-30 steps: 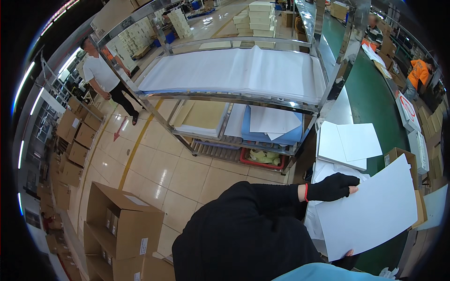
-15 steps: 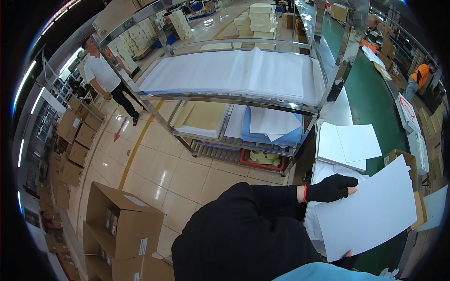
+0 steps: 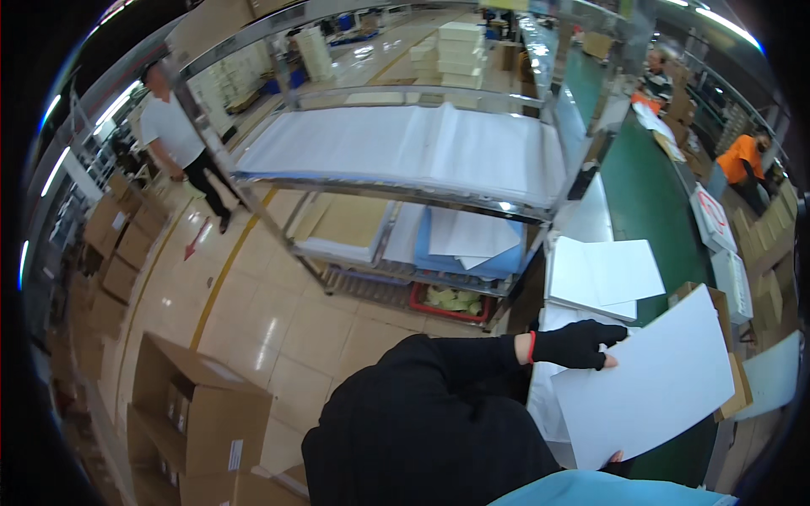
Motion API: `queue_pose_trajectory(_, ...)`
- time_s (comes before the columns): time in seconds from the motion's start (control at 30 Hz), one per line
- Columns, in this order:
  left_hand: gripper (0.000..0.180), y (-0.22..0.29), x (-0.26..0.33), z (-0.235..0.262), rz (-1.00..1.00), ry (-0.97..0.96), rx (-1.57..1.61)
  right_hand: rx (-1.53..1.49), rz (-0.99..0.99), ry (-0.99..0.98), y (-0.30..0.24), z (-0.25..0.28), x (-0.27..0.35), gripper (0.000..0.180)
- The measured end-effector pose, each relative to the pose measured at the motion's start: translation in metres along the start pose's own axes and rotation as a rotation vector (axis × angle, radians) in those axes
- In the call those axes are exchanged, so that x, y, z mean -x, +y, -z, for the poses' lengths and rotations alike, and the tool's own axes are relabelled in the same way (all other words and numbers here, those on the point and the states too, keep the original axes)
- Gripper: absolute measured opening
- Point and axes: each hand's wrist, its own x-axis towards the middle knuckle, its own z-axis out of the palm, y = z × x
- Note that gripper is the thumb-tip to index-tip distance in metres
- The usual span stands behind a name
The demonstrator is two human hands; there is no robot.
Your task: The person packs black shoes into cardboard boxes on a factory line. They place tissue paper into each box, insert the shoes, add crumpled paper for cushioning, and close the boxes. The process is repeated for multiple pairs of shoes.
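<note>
A large stiff white sheet (image 3: 650,384) is held tilted over the green bench by both of my hands. My left hand (image 3: 574,346), in a black glove with bare fingertips and a red cuff edge, is closed on the sheet's upper left edge. Of my right hand (image 3: 617,457) only a fingertip or two show at the lower edge; the rest is behind the sheet. Just beyond the left hand lies a stack of white sheets (image 3: 591,278) on the bench, with white wrapping paper (image 3: 548,396) beneath.
A metal rack (image 3: 380,187) with white sheets on top stands ahead, a red crate (image 3: 451,305) low in it. Open cardboard boxes (image 3: 228,430) are at lower left. A small carton (image 3: 734,371) sits behind the sheet. People stand at far left and along the green bench (image 3: 666,219).
My view has turned slightly, so the scene sits further left and mostly lower. Both hands keep their hold on the sheet. The person in orange is bent in a different posture.
</note>
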Motion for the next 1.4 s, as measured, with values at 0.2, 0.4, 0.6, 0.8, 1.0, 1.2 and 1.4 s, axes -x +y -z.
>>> queue_pose_trajectory(0.2,0.061,-0.014,-0.023,-0.012,0.030,-0.103,0.132,-0.117,0.022,0.252,-0.014,-0.010,-0.008,0.050)
queue_pose_trajectory(0.4,0.060,-0.002,-0.038,-0.036,0.184,-0.168,0.369,-0.093,0.070,0.324,-0.024,0.004,0.023,0.056)
queue_pose_trajectory(0.6,0.061,0.001,-0.067,-0.095,0.095,-0.309,0.627,0.640,-0.039,0.709,-0.047,0.039,0.086,0.039)
queue_pose_trajectory(0.8,0.062,0.015,-0.053,-0.213,-0.001,-0.737,0.262,1.464,-0.677,0.591,-0.008,0.057,0.201,0.072)
queue_pose_trajectory(1.0,0.057,0.001,-0.043,-0.277,-0.207,-0.929,0.221,1.095,-0.997,0.517,-0.002,0.048,0.254,0.083)
queue_pose_trajectory(1.2,0.058,0.022,-0.031,-0.292,-0.071,-1.029,0.126,1.175,-0.762,0.680,0.009,0.068,0.238,0.085)
queue_pose_trajectory(1.4,0.066,0.008,0.021,-0.335,-0.231,-1.143,0.050,1.114,-1.024,0.570,0.018,0.068,0.252,0.093)
